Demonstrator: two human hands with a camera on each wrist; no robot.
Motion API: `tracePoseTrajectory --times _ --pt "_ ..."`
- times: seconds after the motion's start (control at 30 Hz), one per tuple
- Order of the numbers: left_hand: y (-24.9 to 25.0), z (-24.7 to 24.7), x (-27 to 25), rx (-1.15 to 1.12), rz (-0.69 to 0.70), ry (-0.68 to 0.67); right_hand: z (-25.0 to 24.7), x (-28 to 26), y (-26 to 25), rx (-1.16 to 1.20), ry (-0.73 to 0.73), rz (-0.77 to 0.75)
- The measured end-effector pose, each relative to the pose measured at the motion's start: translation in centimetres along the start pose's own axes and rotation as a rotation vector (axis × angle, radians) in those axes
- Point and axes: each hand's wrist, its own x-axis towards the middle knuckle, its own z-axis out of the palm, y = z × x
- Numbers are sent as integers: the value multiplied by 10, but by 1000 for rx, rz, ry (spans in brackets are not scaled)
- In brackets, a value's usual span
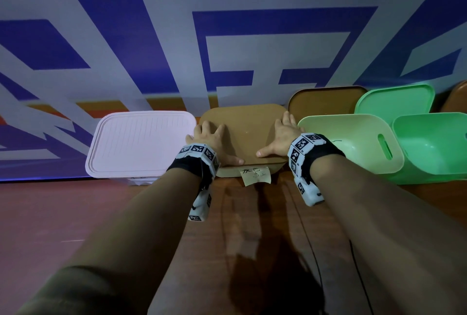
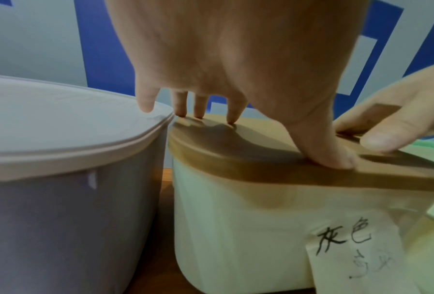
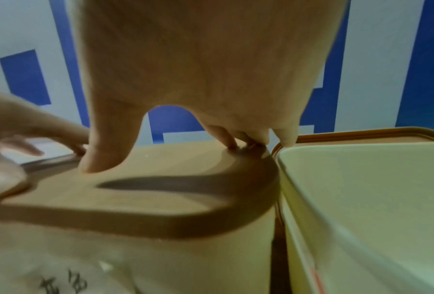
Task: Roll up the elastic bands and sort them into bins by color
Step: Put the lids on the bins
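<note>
A cream bin (image 2: 235,228) with a brown lid (image 1: 249,127) stands in the middle of the row, a handwritten paper label (image 1: 255,175) stuck on its front. My left hand (image 1: 211,139) lies flat on the lid's left side, fingers spread, thumb near the front edge. My right hand (image 1: 279,135) lies flat on the lid's right side in the same way. In the left wrist view the fingertips (image 2: 198,113) touch the lid (image 2: 261,159). The right wrist view shows the thumb (image 3: 105,157) pressing on the lid (image 3: 173,189). No elastic bands are visible.
A lilac bin with its lid (image 1: 141,141) on stands to the left. To the right are an open pale yellow-green bin (image 1: 353,143) and an open green bin (image 1: 434,148). A brown lid (image 1: 326,100) and a green lid (image 1: 394,100) lean on the blue-and-white wall behind. The table (image 1: 75,213) is reddish wood.
</note>
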Motion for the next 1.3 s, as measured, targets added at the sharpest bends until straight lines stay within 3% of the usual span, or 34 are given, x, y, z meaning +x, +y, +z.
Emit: tracePoseTrajectory --times 0.5,0.67,1.3 --pt "-7 1 14 -20 72 -68 -2 9 -12 -111 -73 55" --pt "-7 -2 16 43 81 -54 4 4 -9 -58 -69 46" --pt "-16 6 13 -51 121 -40 11 -3 -15 -105 -83 65"
